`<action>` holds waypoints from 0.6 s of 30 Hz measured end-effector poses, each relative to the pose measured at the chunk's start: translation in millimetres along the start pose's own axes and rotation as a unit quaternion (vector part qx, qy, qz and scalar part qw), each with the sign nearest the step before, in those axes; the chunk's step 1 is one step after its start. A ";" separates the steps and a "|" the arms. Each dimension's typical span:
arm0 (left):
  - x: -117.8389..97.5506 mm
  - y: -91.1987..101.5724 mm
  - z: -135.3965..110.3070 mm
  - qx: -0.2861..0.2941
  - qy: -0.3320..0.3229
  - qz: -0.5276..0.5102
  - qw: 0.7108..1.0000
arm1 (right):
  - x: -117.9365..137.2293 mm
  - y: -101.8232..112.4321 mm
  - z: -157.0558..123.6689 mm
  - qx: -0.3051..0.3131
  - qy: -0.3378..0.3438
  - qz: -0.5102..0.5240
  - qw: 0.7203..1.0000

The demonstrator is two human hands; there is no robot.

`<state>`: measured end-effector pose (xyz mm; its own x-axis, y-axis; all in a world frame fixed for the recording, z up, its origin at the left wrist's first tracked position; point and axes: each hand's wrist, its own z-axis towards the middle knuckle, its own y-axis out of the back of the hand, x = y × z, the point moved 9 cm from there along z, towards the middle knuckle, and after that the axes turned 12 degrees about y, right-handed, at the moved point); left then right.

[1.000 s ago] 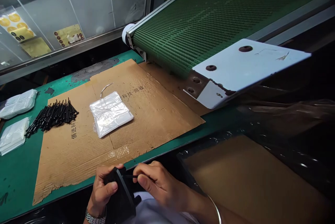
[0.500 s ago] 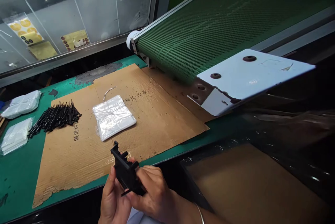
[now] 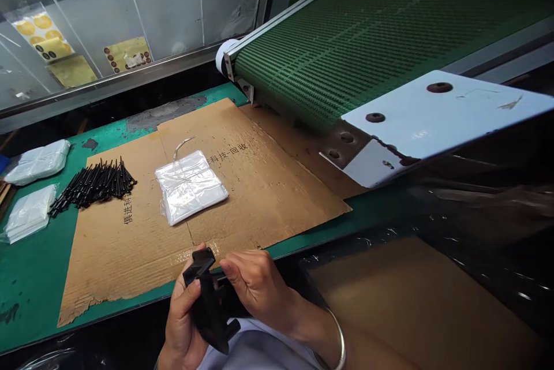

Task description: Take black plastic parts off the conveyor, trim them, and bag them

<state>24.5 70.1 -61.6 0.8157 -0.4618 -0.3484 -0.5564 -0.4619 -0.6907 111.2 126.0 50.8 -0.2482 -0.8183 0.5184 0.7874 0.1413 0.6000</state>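
**In your grip at the bench edge**

Your left hand [image 3: 184, 315] holds a black plastic part [image 3: 208, 309] upright, thumb pressed on its face and fingers wrapped behind it. Your right hand [image 3: 255, 283] is curled beside it, with the fingertips [image 3: 227, 266] against the part's upper edge. The two hands are close together, not spread. You probably have only a light hold with the right, but from this angle I can't tell whether it is pinching the part or just touching it.

The part sits at the near edge of the green bench top [image 3: 32, 277], its upper end seen against a torn cardboard sheet [image 3: 268, 202]. A metal bangle [image 3: 338, 347] circles your right wrist.

On the cardboard, a stack of clear plastic bags [image 3: 190, 187] lies in the middle, and a loose pile of thin black pins [image 3: 93, 185] lies to your left. Two white plastic packets [image 3: 38, 162] [image 3: 30, 213] sit further left on the bench top. A green mesh conveyor belt [image 3: 346, 52] with a white metal plate [image 3: 437, 116] at its end reaches over the far side of the cardboard.
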 end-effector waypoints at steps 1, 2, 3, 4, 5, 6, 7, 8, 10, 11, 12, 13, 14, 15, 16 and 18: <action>0.1 -0.5 -0.6 -0.001 -0.002 0.001 1.000 | 1.0 -1.2 1.0 0.003 0.006 -0.011 1.000; -0.3 -0.6 -1.1 -0.003 -0.006 0.001 1.000 | 2.1 -2.3 1.4 0.006 0.013 -0.022 1.000; -0.9 -0.6 -1.2 -0.007 -0.008 -0.001 1.000 | 3.3 -3.4 1.1 0.008 0.021 -0.032 0.999; -1.2 -0.5 -1.0 -0.011 -0.008 -0.003 1.000 | 4.7 -4.2 0.2 0.010 0.029 -0.043 0.999; -1.4 0.0 -0.4 -0.015 -0.006 -0.007 1.000 | 6.3 -5.2 -1.3 0.012 0.038 -0.052 0.998; -1.7 0.7 0.4 -0.021 -0.004 -0.010 1.000 | 8.2 -6.4 -3.4 0.017 0.049 -0.059 0.997; -2.2 1.7 1.2 -0.027 -0.003 -0.014 1.000 | 10.6 -7.6 -5.9 0.022 0.059 -0.065 0.996; -2.9 3.0 1.9 -0.035 -0.003 -0.017 0.999 | 13.4 -8.8 -8.8 0.028 0.070 -0.069 0.995; -5.1 7.2 2.7 -0.057 -0.009 -0.018 0.998 | 19.9 -10.7 -15.4 0.042 0.091 -0.077 0.992; -5.8 9.0 3.0 -0.064 -0.010 -0.018 0.998 | 23.2 -11.9 -18.9 0.051 0.100 -0.080 0.990; -6.2 10.1 3.3 -0.066 -0.008 -0.017 0.998 | 26.2 -12.9 -22.3 0.060 0.109 -0.082 0.989; -6.9 10.9 3.4 -0.066 -0.009 -0.016 0.998 | 28.8 -14.1 -25.5 0.069 0.118 -0.081 0.987; -8.1 11.5 3.4 -0.064 -0.011 -0.014 0.998 | 30.5 -15.4 -28.3 0.079 0.123 -0.074 0.987; -9.9 12.0 3.1 -0.061 -0.018 -0.011 0.998 | 30.8 -15.8 -30.2 0.084 0.123 -0.063 0.987; -12.4 12.6 2.4 -0.061 -0.029 -0.007 0.998 | 29.6 -14.5 -31.0 0.080 0.116 -0.051 0.989; -17.7 13.6 0.1 -0.063 -0.057 0.008 0.996 | 23.1 -7.3 -29.2 0.047 0.085 -0.023 0.995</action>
<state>2.5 72.0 -64.8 0.8155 -0.3843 -0.4328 -0.5788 -0.5496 -0.6024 116.2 89.8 40.6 -0.1777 -0.9068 0.3823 0.7193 0.1455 0.6793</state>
